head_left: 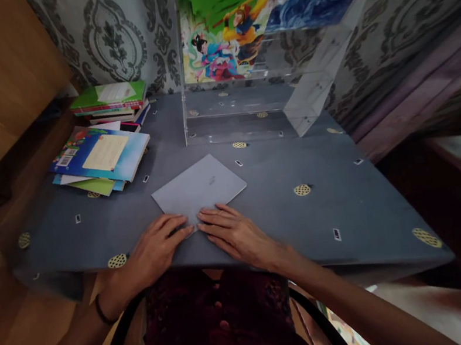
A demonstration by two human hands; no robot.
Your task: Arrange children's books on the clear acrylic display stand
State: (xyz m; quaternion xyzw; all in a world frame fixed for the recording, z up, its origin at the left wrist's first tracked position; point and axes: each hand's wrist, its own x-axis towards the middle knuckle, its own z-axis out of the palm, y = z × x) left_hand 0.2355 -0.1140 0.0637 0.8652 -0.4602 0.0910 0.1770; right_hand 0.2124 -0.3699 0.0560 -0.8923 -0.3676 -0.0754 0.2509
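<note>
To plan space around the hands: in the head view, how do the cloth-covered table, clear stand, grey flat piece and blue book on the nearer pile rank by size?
1. Cloth-covered table
2. Clear stand, cut off by the frame
3. Grey flat piece and blue book: too alike to rank; the first is partly covered

Head-worn view down onto table (350, 193)

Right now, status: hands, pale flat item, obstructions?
Left hand and right hand resting on near part of pale flat item. Item flat on tablecloth. Books left, clear stand beyond, both apart from it. Only the hands cover it.
</note>
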